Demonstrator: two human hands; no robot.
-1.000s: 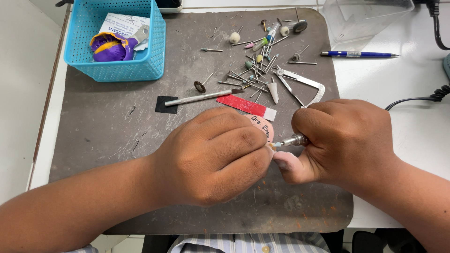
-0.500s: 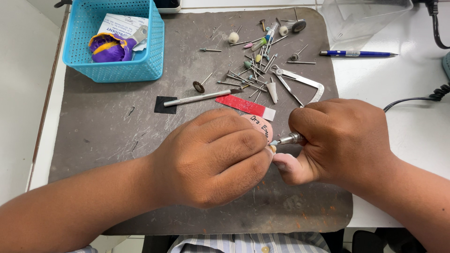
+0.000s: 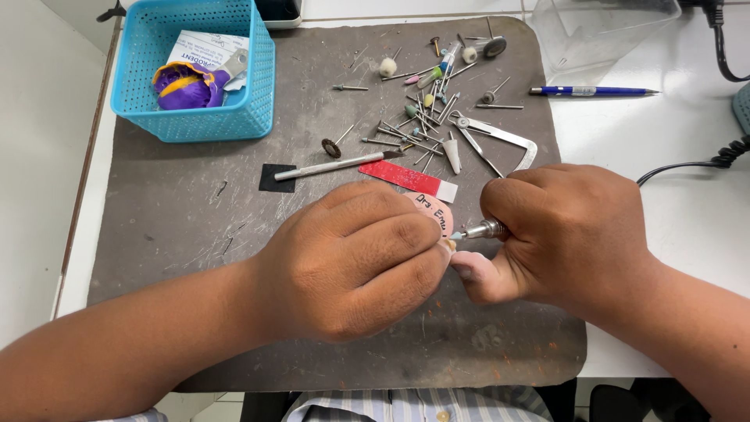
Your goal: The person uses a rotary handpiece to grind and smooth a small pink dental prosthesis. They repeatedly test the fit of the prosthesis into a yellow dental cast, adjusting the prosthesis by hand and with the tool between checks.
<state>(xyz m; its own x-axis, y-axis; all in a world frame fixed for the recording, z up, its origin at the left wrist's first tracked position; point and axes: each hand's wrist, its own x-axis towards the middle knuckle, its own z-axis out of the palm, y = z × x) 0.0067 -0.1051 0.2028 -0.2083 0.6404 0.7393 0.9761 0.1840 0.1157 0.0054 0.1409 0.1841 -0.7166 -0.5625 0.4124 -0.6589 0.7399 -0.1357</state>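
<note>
Pink cast (image 3: 428, 208) meets handpiece (image 3: 486, 230); burs (image 3: 426, 117) scattered behind.

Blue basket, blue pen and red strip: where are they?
blue basket (image 3: 254, 86), head view, on its right wall.
blue pen (image 3: 594, 91), head view, on mid-barrel.
red strip (image 3: 402, 177), head view, on its red middle.

My white bench (image 3: 687, 234) carries a worn grey mat (image 3: 180, 227), a blue pen (image 3: 594, 91) and a clear plastic tub (image 3: 609, 31). On the mat lie a turquoise basket (image 3: 195, 117), scattered burs (image 3: 422, 117), metal calipers (image 3: 500, 139), a red strip (image 3: 406, 178) and a small black square (image 3: 273, 178)
</note>
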